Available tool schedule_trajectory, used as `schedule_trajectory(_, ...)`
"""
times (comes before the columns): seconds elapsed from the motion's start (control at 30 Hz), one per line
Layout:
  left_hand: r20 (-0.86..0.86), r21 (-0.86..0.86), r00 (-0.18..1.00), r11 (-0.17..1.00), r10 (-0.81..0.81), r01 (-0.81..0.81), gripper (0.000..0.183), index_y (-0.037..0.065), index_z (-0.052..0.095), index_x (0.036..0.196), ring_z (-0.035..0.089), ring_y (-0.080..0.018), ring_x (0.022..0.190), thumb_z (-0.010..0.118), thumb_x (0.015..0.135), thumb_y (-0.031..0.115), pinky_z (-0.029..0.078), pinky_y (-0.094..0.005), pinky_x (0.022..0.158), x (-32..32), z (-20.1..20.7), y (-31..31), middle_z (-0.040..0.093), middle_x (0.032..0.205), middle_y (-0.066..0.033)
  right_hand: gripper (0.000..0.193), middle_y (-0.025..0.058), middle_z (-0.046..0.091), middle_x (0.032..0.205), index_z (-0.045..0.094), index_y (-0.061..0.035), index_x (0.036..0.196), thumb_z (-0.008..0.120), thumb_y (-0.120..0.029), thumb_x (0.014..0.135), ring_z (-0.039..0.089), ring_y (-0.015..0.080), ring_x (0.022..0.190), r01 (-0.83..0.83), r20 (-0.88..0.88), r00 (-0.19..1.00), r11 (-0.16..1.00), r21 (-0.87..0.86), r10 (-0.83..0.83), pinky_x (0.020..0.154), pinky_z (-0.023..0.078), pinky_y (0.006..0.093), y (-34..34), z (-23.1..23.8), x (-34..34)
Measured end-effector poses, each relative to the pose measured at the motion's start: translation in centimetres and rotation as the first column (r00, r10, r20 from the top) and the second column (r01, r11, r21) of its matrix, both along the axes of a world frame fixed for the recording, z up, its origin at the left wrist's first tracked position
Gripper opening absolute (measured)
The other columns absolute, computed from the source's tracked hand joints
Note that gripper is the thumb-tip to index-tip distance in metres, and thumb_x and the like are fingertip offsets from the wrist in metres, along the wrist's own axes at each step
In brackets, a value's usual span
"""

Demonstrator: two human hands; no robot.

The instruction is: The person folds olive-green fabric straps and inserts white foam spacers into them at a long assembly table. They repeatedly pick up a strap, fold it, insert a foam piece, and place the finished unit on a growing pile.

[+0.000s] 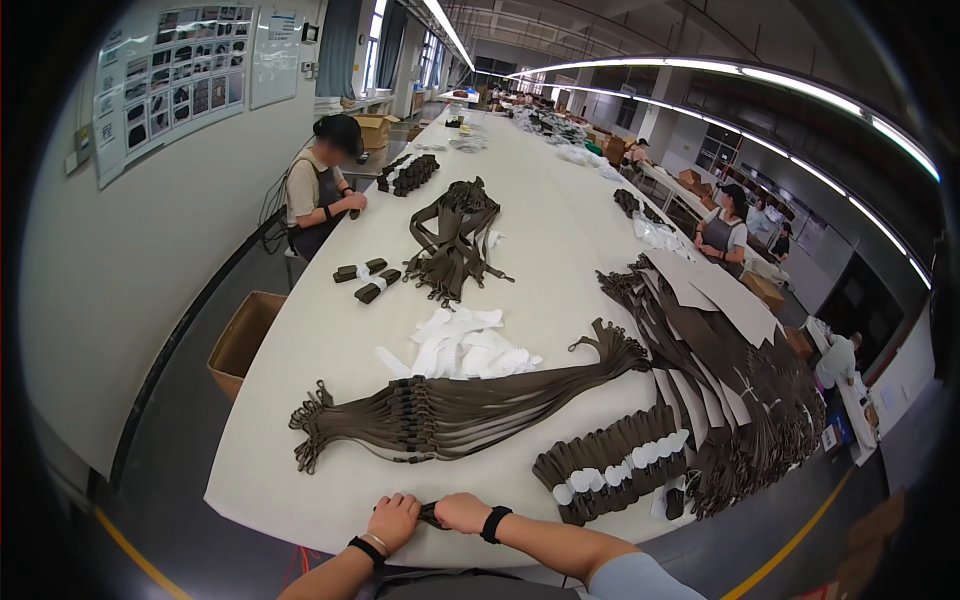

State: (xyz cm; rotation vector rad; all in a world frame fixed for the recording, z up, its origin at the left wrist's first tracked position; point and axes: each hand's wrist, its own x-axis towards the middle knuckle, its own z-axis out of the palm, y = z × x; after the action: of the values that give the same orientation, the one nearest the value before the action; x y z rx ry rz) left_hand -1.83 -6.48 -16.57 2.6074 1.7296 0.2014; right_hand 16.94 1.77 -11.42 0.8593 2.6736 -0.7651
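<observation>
At the near edge of the table, my left hand [395, 521] and my right hand [463, 513] are closed on a dark brown webbing strap [430, 514], which looks folded short. Most of it is hidden by my fingers. Just beyond lies a row of long brown straps [480, 408] with black buckles and metal hooks at the ends. To the right of my hands sits a row of folded straps [612, 465] wrapped with white bands. A heap of white strips [465, 345] lies behind the long straps.
A large pile of brown straps and flat pieces [740, 390] covers the table's right side. Farther off lie a tangled strap heap [455, 235] and banded bundles [368, 278]. A co-worker [322, 185] sits at the left edge, near a cardboard box [245, 340] on the floor.
</observation>
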Motion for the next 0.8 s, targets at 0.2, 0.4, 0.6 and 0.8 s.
schedule_trajectory(0.2,0.024,0.012,1.000,1.000,0.005,-0.005,0.027,0.011,0.060,0.107,0.057,-0.0232,0.099,0.061,0.087,0.029,0.046,-0.0403,0.083,0.0,-0.1,0.0,0.059,0.103,-0.0041,0.011,0.0179,0.067,0.075,0.065,-0.0017,0.081,0.064,-0.012,0.077,0.066,0.0364,0.072,-0.104,-0.132,0.984,0.989,0.109,0.118,0.066,0.051,0.0466,-0.6,-0.3,0.4)
schedule_trajectory(0.4,0.010,-0.001,1.000,1.000,0.024,-0.024,0.024,0.011,0.060,0.105,0.058,-0.0229,0.099,0.060,0.087,0.027,0.046,-0.0396,0.084,0.2,-0.5,0.1,0.059,0.104,-0.0042,0.011,0.0153,0.067,0.080,0.066,-0.0026,0.084,0.062,-0.012,0.081,0.067,0.0328,0.076,0.041,-0.231,0.973,0.955,0.293,0.029,0.069,0.054,0.0422,-2.6,-1.9,0.9)
schedule_trajectory(0.6,0.004,0.003,1.000,1.000,0.024,-0.024,0.025,0.011,0.061,0.107,0.057,-0.0227,0.100,0.060,0.086,0.025,0.046,-0.0395,0.084,0.1,-0.8,0.3,0.060,0.105,-0.0040,0.013,0.0166,0.066,0.078,0.069,0.0001,0.081,0.061,-0.010,0.077,0.065,0.0295,0.072,-0.111,-0.076,0.981,0.839,0.533,0.178,0.066,0.055,0.0365,-3.4,-2.4,0.3)
schedule_trajectory(0.8,-0.012,-0.001,1.000,1.000,0.018,-0.018,0.026,0.011,0.061,0.107,0.057,-0.0228,0.101,0.061,0.085,0.024,0.046,-0.0397,0.085,0.2,-0.4,0.3,0.060,0.106,-0.0047,0.013,0.0169,0.065,0.074,0.069,0.0015,0.073,0.061,-0.009,0.072,0.065,0.0279,0.072,-0.130,-0.035,0.982,0.806,0.577,0.183,0.061,0.054,0.0359,-3.9,-1.3,-0.2)
